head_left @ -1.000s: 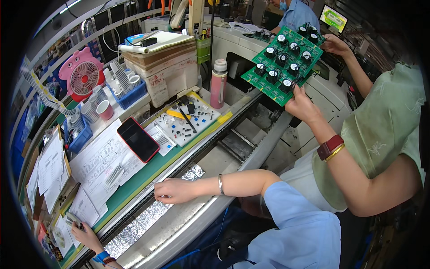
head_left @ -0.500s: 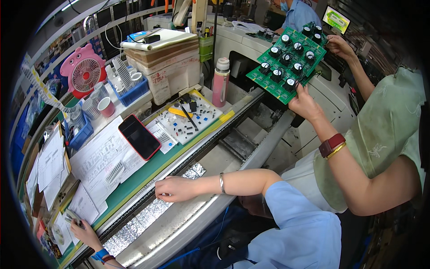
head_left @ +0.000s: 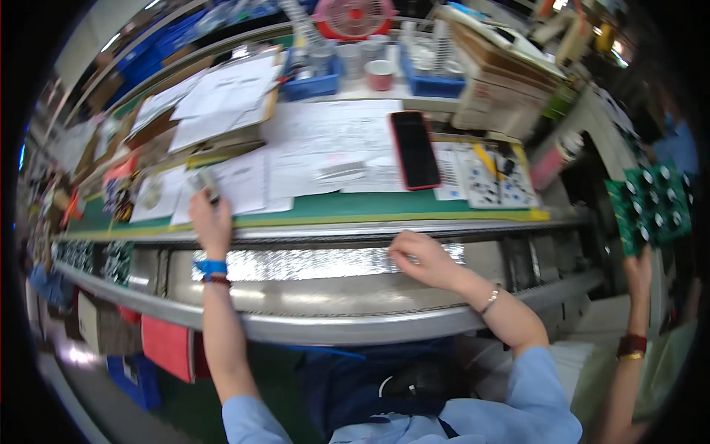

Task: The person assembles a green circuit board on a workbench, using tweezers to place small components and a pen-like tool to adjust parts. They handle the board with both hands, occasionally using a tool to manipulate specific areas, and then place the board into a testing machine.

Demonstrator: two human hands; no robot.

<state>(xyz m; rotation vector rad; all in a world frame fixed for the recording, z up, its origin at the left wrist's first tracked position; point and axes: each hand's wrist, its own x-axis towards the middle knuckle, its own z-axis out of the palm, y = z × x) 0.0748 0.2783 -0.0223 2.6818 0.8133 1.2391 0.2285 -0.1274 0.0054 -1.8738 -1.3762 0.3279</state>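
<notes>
My left hand (head_left: 213,222), with a blue band at the wrist, has its fingers closed around a small grey object (head_left: 205,182) over the papers at the bench's front edge. The object's kind is blurred. My right hand (head_left: 423,259) hovers at the right part of a silver foil strip (head_left: 310,264) that lies along the conveyor. Its fingers are curled in a pinch, and what may be between them is hidden. Behind the hands lie printed sheets (head_left: 325,126) and a red-cased phone (head_left: 416,152). A white board with small electronic parts (head_left: 488,194) sits right of the phone.
The metal conveyor rail (head_left: 355,325) runs across in front of me. Another person's hand at the right holds a green circuit board (head_left: 651,211). More populated boards (head_left: 115,260) are on the conveyor at left. Blue bins (head_left: 314,87), a pink cup (head_left: 380,75) and a bottle (head_left: 551,161) stand behind.
My view has swung left, so the bench now lies straight across. My left hand still grips the grey object, and my right hand stays by the foil with fingers curled.
</notes>
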